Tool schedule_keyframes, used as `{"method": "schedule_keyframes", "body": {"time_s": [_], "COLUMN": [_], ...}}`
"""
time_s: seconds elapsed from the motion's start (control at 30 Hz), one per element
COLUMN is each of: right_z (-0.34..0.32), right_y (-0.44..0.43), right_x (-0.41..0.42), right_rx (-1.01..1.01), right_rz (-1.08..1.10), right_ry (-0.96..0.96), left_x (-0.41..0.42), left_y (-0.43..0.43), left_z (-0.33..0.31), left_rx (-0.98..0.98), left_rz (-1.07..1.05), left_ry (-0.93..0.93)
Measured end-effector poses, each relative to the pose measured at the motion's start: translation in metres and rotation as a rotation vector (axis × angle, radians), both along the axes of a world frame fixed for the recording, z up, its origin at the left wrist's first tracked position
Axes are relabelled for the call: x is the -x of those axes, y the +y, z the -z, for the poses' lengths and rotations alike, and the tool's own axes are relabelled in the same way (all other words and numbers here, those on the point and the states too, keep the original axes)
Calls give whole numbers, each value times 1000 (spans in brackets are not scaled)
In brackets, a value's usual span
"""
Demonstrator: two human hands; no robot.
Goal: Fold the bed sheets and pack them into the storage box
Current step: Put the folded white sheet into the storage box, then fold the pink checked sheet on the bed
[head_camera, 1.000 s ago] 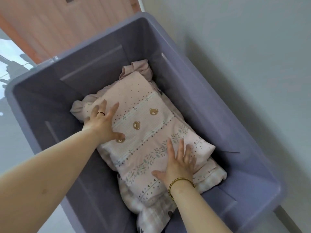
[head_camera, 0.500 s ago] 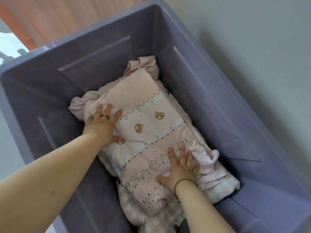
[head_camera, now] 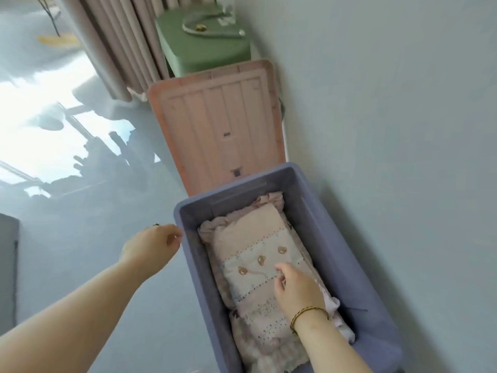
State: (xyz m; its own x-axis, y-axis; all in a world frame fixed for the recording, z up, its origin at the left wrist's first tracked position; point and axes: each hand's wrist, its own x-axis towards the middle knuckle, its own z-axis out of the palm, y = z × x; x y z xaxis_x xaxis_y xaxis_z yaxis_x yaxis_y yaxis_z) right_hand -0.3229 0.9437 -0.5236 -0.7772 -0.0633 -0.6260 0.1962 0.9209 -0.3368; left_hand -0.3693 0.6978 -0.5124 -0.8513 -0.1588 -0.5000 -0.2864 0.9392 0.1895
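Both grips have come off the bear-print sheet [head_camera: 255, 246] they were pressing flat. The left grip [head_camera: 153, 246] hangs outside the purple storage box [head_camera: 337, 238], just left of its rim, fingers loosely curled on nothing. The right grip [head_camera: 298, 289] hovers over the sheet, relaxed and empty. Folded, the sheet lies under that grip on a frilled pink sheet [head_camera: 208, 230], snug between the box walls. Beyond both grips the pink lid [head_camera: 223, 125] leans upright, probably kept handy for closing.
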Motion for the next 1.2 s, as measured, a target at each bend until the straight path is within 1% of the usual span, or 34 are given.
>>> {"method": "schedule_keyframes", "body": {"time_s": [0.07, 0.2, 0.27, 0.4, 0.47, 0.5, 0.63, 0.67, 0.77, 0.9, 1.0, 1.07, 1.2], "right_z": [-47, -151, -187, -251, -275, -280, -298, -306, -317, -333, -342, -342, -340], "right_y": [-22, -73, -95, -125, -145, -149, -176, -187, -216, -281, -343, -384, -467], "right_x": [12, 41, 42, 28, 4, -9, -63, -73, -85, -105, -118, -126, -134], "right_rx": [36, 132, 186, 281, 332, 333, 397, 412, 477, 512, 512, 488, 488], "right_rz": [-50, -114, -134, -224, -290, -296, -405, -440, -476, -601, -648, -677, -711], "right_ry": [43, 183, 227, 294, 335, 330, 247, 231, 224, 244, 279, 276, 272], "left_x": [-5, -22, -41, -100, -158, -179, -288, -313, -346, -381, -408, -426, -442], "left_y": [-26, -83, -107, -134, -143, -141, -140, -141, -151, -184, -229, -261, -339], "left_z": [-48, -155, -195, -259, -285, -286, -284, -285, -292, -313, -317, -313, -314], "left_rx": [-66, -257, -315, -389, -437, -465, -462, -457, -414, -352, -321, -297, -258], "left_rz": [-160, -474, -583, -758, -897, -935, -1195, -1271, -1335, -1363, -1429, -1516, -1591], "left_ry": [72, 298, 378, 578, 682, 689, 668, 692, 723, 775, 810, 806, 901]}}
